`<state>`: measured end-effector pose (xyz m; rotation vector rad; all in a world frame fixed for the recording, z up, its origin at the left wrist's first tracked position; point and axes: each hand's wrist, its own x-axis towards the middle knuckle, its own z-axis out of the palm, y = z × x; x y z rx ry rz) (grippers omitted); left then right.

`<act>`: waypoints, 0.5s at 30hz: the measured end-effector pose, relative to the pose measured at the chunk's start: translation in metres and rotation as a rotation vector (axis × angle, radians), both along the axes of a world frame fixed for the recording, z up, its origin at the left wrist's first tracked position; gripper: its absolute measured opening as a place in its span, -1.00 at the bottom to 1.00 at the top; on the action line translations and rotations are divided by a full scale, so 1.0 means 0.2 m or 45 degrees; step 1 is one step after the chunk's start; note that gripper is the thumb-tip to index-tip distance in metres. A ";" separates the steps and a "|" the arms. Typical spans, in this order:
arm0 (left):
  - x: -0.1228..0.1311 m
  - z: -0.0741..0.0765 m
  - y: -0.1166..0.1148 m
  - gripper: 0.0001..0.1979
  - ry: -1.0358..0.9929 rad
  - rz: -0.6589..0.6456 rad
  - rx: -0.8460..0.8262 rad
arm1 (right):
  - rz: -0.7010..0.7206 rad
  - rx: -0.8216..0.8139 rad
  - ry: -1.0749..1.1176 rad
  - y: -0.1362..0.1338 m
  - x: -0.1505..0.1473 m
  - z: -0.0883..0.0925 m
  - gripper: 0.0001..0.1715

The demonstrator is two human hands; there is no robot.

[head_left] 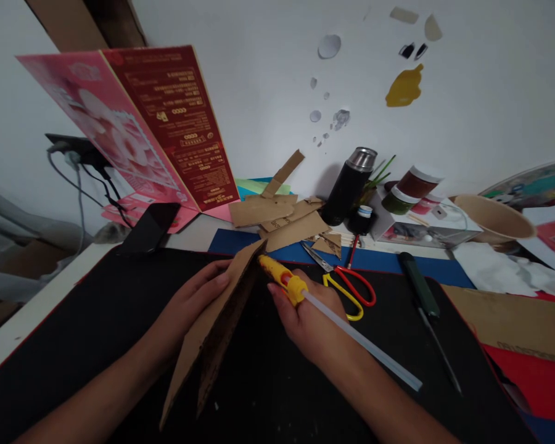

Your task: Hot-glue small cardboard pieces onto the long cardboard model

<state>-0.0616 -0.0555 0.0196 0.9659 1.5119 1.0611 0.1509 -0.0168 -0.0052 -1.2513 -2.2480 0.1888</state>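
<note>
My left hand (197, 296) grips a folded piece of cardboard (219, 302), which stands on edge above the black mat (120, 327). Its two flaps hang apart toward me. In my right hand (309, 314) is a yellow hot glue gun (280, 274), with a long translucent glue stick (365, 339) jutting out of its back. The gun's front end is right at the far end of the cardboard; whether the nozzle touches it I cannot tell. Just beyond my right hand lie scissors (346, 287) with one red and one yellow handle.
Cardboard scraps (277, 216) lie at the back, near a black thermos (350, 187) and paint jars (409, 188). A green-handled tool (420, 290) with a thin metal shaft rests at right. A phone (152, 228) and an upright pink-and-red card (166, 129) are at left.
</note>
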 end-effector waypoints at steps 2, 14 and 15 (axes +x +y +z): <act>0.00 0.00 0.00 -0.44 -0.002 0.002 -0.006 | -0.006 -0.010 0.002 0.00 0.00 0.00 -0.53; 0.01 0.00 -0.01 -0.43 -0.035 0.010 -0.033 | -0.012 0.010 0.003 0.01 0.00 -0.02 -0.48; 0.01 0.00 -0.01 -0.43 -0.035 0.015 -0.039 | -0.012 0.013 0.004 0.01 0.00 -0.01 -0.47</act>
